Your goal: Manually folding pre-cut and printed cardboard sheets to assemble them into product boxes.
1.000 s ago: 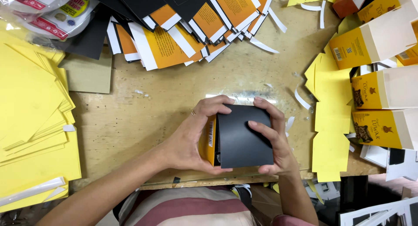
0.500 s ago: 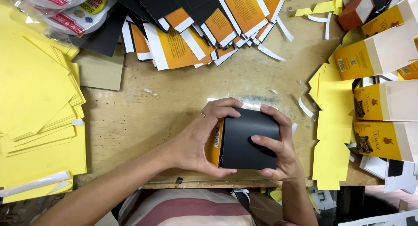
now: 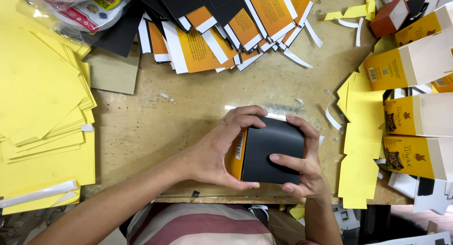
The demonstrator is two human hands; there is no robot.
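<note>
Both hands clasp our black-and-orange cardboard box [image 3: 270,150] just above the wooden surface [image 3: 188,117] at its near edge, left hand [image 3: 214,153] gripping the orange end, right hand [image 3: 302,165] wrapping the black end, long axis running roughly left-right between them.

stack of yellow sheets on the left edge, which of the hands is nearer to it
Left. The left hand grips the black box on the side facing the stack of yellow sheets; the right hand holds the box's far side.
</note>
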